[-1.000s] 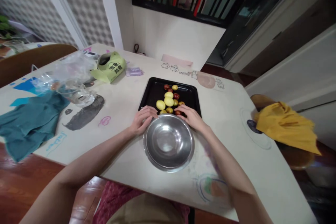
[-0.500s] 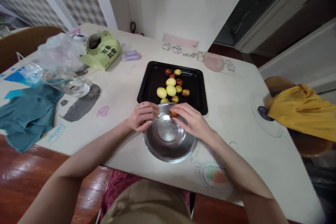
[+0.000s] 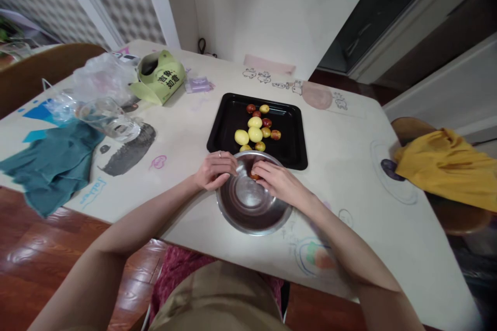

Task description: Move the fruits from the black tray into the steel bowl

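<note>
A shiny metal bowl stands near the front of the table, its far rim overlapping the near edge of a black tray. Inside the bowl's far right part, my right hand has its fingers closed around a reddish-brown jujube, mostly covered by the fingertips. My left hand is at the bowl's left rim, fingers bent over it and thumb apart, with nothing seen between them. On the tray lie several jujubes, red to yellow-green, beside larger pale yellow fruits.
To the left are a teal cloth, a glass pitcher on its side, a clear plastic bag and a green paper box. A purple packet lies behind. A yellow cloth hangs over the chair at right.
My right hand has moved down and slightly left into the bowl with the jujube. The left hand stays at the rim. The whole view has shifted slightly.
</note>
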The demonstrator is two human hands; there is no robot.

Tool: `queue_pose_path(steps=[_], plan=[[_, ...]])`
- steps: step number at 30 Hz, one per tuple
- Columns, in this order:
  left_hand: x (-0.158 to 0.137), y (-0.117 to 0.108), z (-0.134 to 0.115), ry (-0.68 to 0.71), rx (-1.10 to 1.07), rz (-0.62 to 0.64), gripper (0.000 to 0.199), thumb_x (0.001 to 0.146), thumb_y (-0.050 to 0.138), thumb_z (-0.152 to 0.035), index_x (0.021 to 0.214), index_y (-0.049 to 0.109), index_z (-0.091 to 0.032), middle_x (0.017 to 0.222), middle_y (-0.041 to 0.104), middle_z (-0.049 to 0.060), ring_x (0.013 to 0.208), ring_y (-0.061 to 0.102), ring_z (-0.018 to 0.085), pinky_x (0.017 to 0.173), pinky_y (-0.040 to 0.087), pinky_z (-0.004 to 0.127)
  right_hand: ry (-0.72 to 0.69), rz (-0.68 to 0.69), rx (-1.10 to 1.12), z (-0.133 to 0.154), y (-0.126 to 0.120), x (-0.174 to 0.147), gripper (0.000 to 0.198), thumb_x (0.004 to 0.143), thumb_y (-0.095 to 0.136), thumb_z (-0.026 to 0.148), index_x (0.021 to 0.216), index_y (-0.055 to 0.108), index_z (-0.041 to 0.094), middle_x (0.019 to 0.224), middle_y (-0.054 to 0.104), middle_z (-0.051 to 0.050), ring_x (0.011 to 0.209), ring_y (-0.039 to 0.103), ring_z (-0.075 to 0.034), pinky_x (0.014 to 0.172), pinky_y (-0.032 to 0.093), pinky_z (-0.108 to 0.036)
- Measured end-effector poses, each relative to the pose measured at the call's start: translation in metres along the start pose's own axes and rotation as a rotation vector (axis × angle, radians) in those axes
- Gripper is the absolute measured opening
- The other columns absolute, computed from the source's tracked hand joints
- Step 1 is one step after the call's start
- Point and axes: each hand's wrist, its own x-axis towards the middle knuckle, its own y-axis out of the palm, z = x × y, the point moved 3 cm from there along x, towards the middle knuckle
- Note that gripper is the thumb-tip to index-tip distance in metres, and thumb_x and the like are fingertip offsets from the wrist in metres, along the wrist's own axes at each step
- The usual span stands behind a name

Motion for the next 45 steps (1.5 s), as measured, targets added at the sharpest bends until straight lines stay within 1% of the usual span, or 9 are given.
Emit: queue_pose_path(steps=[5,11,18,23,30,34,38,41,45], plan=[[-0.005,0.002,0.005,-0.019,-0.019,0.027,0.047,0.109,0.042,-0.044,0.084,0.075,-0.021,0.071,0.074,0.008,0.079,0.076,0.025,0.077,0.059,0.039,0.095,0.031,0.036,-0.005,-0.01,-0.002,0.016,0.095,0.064,0.006,0.1,0.062,0.021,0.106,0.068,-0.006,0.098,0.069,-0.022,0.082,0.056,-0.033],[-0.003,0.003,0.002,0.028,0.006,0.019,0.044,0.108,0.041,-0.038,0.083,0.073,-0.021,0.068,0.073,0.007,0.078,0.075,0.024,0.075,0.057,0.038,0.146,0.042,0.107,-0.008,-0.014,-0.003,0.018,0.094,0.066,0.006,0.103,0.063,0.021,0.105,0.071,-0.005,0.099,0.069,-0.022,0.085,0.055,-0.033],[-0.003,0.003,0.003,0.006,-0.003,0.049,0.044,0.108,0.041,-0.039,0.083,0.074,-0.022,0.071,0.076,0.007,0.079,0.076,0.023,0.077,0.057,0.038,0.079,0.106,0.065,-0.001,-0.002,-0.001,0.026,0.091,0.076,0.01,0.113,0.067,0.019,0.108,0.073,-0.009,0.108,0.069,-0.028,0.095,0.057,-0.043],[-0.003,0.003,0.002,0.007,0.007,0.055,0.046,0.109,0.041,-0.039,0.082,0.073,-0.021,0.07,0.074,0.007,0.078,0.075,0.023,0.077,0.056,0.038,0.035,0.179,0.069,0.009,-0.002,0.001,0.043,0.089,0.081,0.014,0.13,0.069,0.022,0.122,0.073,-0.01,0.113,0.071,-0.029,0.101,0.057,-0.046],[-0.001,0.003,0.002,0.006,-0.004,0.036,0.044,0.108,0.045,-0.039,0.077,0.07,-0.021,0.067,0.074,0.006,0.075,0.076,0.023,0.074,0.055,0.037,-0.043,0.244,0.16,0.025,0.006,0.0,0.04,0.093,0.081,0.023,0.131,0.069,0.023,0.125,0.073,-0.009,0.12,0.07,-0.027,0.104,0.057,-0.044],[-0.004,0.004,0.005,-0.038,-0.004,0.058,0.049,0.108,0.045,-0.045,0.075,0.071,-0.021,0.066,0.074,0.006,0.076,0.076,0.023,0.074,0.055,0.039,-0.09,0.282,0.167,0.035,0.009,0.0,0.044,0.094,0.078,0.018,0.137,0.067,0.024,0.128,0.072,-0.009,0.121,0.069,-0.025,0.104,0.058,-0.042],[-0.005,0.004,0.005,-0.043,0.029,0.064,0.05,0.108,0.045,-0.046,0.073,0.07,-0.021,0.065,0.073,0.005,0.075,0.076,0.023,0.073,0.055,0.039,-0.126,0.286,0.086,0.043,0.011,-0.001,0.048,0.092,0.076,0.01,0.136,0.067,0.028,0.139,0.067,-0.007,0.128,0.065,-0.025,0.107,0.056,-0.041],[-0.003,0.003,0.003,-0.002,0.01,0.04,0.044,0.108,0.046,-0.04,0.076,0.07,-0.021,0.066,0.073,0.005,0.076,0.076,0.023,0.074,0.054,0.038,-0.112,0.278,0.041,0.043,0.013,0.0,0.04,0.092,0.076,0.01,0.128,0.07,0.027,0.133,0.068,-0.007,0.123,0.067,-0.024,0.101,0.059,-0.039],[0.0,0.003,-0.001,0.055,0.031,0.038,0.043,0.108,0.04,-0.032,0.078,0.069,-0.02,0.067,0.073,0.006,0.076,0.075,0.022,0.074,0.054,0.036,0.003,0.228,0.048,0.031,0.011,0.0,0.026,0.094,0.073,0.013,0.119,0.07,0.02,0.12,0.07,-0.008,0.111,0.07,-0.025,0.093,0.061,-0.038]])
